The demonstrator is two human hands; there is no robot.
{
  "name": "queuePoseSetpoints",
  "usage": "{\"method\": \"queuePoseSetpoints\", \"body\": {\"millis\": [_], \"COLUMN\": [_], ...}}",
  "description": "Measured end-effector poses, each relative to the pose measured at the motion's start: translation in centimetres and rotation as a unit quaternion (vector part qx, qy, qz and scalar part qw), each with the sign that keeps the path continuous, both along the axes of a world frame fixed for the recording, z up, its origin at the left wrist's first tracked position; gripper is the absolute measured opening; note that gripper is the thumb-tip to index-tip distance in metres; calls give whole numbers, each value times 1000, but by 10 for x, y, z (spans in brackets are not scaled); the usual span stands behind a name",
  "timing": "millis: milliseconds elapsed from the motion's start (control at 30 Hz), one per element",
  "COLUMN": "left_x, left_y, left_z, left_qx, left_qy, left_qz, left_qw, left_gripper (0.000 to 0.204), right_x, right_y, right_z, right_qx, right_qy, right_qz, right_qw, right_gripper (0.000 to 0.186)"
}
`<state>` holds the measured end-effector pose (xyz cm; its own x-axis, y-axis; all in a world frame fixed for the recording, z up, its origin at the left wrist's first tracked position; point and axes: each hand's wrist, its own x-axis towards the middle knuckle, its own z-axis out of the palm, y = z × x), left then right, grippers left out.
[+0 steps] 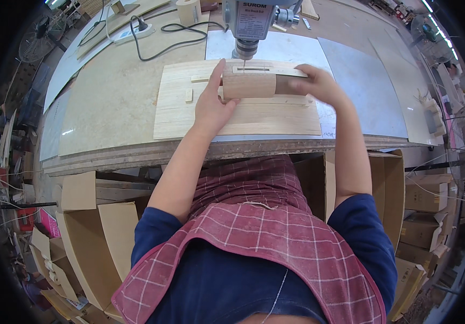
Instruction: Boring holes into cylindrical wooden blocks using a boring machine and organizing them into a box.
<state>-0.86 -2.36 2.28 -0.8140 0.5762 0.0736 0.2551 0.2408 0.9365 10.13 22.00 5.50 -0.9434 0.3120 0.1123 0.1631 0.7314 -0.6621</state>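
A pale wooden box-like piece [250, 85] with a narrow slot in its upper face lies across the wooden board [243, 121]. Over that slot hangs the thin bit of a bench drill [251, 24], its chuck close above the wood; whether the tip touches cannot be told. Around the piece's left end my left hand [214, 108] is closed, index finger stretched along the side and thumb at the near edge. My right hand [321, 86] grips the right end, its fingers slightly blurred. A dark opening shows beside the right fingers.
Small wood scraps [189, 95] lie on the board to the left. A black cable [176, 48] loops from a white power strip [130, 34] at the back left. Open cardboard boxes [84, 237] stand below the table's front edge [135, 156].
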Motion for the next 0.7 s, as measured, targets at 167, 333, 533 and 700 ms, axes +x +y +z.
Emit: {"method": "queuePoseSetpoints", "body": {"millis": [167, 333, 533, 700], "left_x": [1, 4, -7, 7], "left_y": [-34, -105, -188, -222], "left_z": [-5, -6, 3, -13], "left_qx": [10, 68, 208, 393], "left_qy": [141, 20, -143, -279], "left_qz": [-54, -48, 70, 169], "left_qw": [988, 996, 965, 860], "left_gripper": [81, 74, 60, 43], "right_x": [23, 41, 49, 54], "right_y": [-30, -37, -41, -38], "right_z": [-1, -1, -4, -14], "right_qx": [-73, -119, -110, -128], "right_qy": [13, 17, 37, 38], "right_qz": [-36, 16, -2, 12], "right_qw": [997, 993, 993, 991], "right_gripper": [28, 25, 22, 22]}}
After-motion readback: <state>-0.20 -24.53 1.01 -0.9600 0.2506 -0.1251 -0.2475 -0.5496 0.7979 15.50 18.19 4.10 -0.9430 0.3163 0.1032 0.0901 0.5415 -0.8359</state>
